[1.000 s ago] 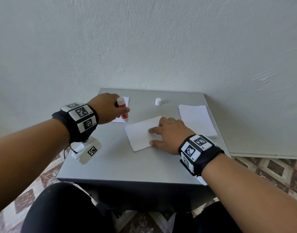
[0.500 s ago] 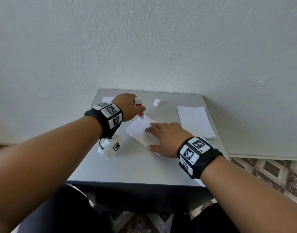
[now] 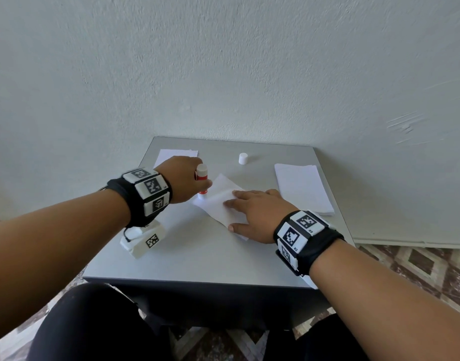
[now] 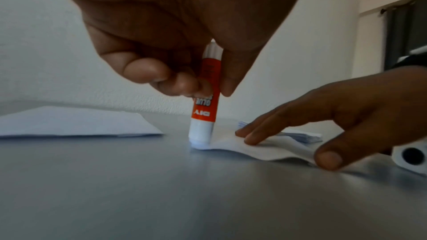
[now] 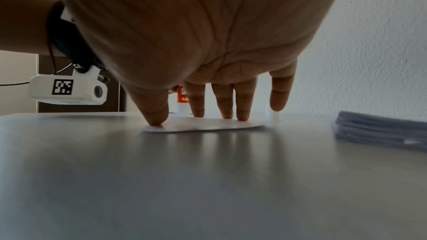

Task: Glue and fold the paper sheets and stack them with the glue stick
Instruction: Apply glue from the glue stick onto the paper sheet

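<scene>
Gluing step, looks like. Left hand (image 3: 183, 182) curled round the small red-and-white plastic glue stick (image 4: 204, 105), held nearly upright with the tip down on the near-left corner of the thin white paper sheet (image 3: 218, 201). Right hand (image 3: 255, 213) spread flat, fingertips (image 5: 242, 116) pinning that slightly wavy sheet to the smooth grey tabletop (image 3: 197, 256). Next probably: dragging glue along the edge, then folding. White round cap (image 3: 243, 158) beyond both hands, neat white paper stack (image 3: 303, 187) right of the right hand.

1. The left hand (image 3: 183, 182) curls its fingers (image 4: 148, 69) and thumb around the glue stick (image 4: 204, 105), held upright, tip down.
2. The right hand (image 3: 257, 216) lies flat, fingers (image 5: 242, 101) straight and spread (little finger lifted), pressing the paper sheet (image 3: 218, 201).
</scene>
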